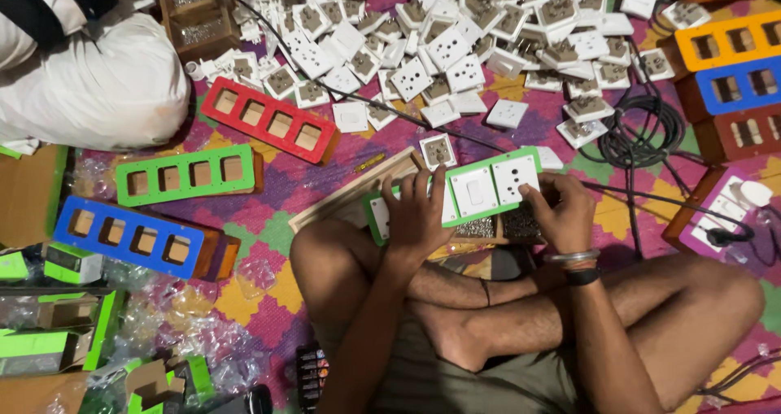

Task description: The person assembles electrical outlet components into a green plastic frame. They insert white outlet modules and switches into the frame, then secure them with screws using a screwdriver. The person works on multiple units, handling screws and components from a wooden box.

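Green frame (455, 194) with white switch and socket modules sits across the person's knees, its long axis running left to right and tilting up toward the right. Both hands are on it — the left hand (416, 215) lies spread over the left half, fingers (439, 188) extended and pressing down on a module, not closed round anything. The right hand (561, 211) curls over the right end, thumb and fingertips touching the socket module (515, 178) by the frame's edge; its grip looks loose, more a pinch than a full clasp. The switch module (473, 192) lies between the two hands, a little nearer the left. Beyond the frame spreads a heap of loose white modules (439, 48), with a red frame (268, 119), another green one and a blue frame (130, 233) lying off to the left — all well apart from the hands.
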